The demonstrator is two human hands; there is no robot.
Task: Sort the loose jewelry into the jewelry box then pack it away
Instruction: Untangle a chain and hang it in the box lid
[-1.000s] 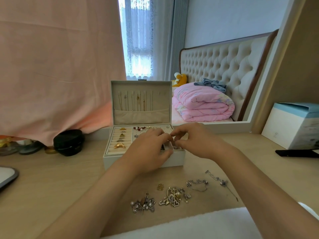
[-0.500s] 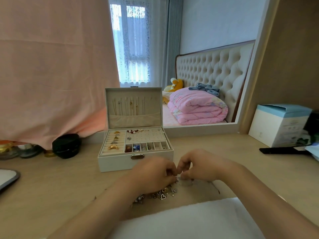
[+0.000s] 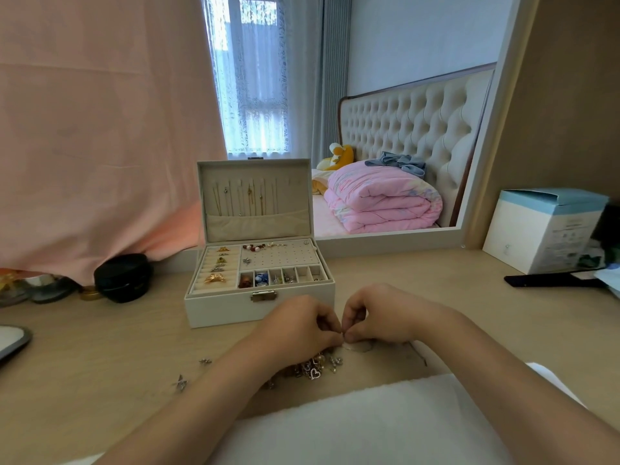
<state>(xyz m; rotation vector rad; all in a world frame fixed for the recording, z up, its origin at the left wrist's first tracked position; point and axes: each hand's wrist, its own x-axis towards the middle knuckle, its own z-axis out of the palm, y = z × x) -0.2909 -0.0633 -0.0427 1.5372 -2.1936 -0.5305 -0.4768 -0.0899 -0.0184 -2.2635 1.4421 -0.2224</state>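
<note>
Wooden desk (image 3: pixel 100 364), open white jewelry box (image 3: pixel 218 308)

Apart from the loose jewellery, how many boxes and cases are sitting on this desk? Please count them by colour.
White jewelry box, lid up: 1
Black round case: 1
White carton with a blue top: 1
Total: 3
The small things at the far left, under the pink cloth, are too hidden to count.

1. Jewelry box (image 3: pixel 221 310): white outside, beige lining.
2. Loose jewelry (image 3: pixel 315 369): silver and gold, with one white-studded heart.
3. Chain (image 3: pixel 357 347): pale silver.
4. Drape (image 3: pixel 100 129): plain pink.
5. Quilt (image 3: pixel 382 203): pink, faint pastel print.
6. Desk (image 3: pixel 84 364): light wood.
7. Round case (image 3: pixel 122 276): black.
</note>
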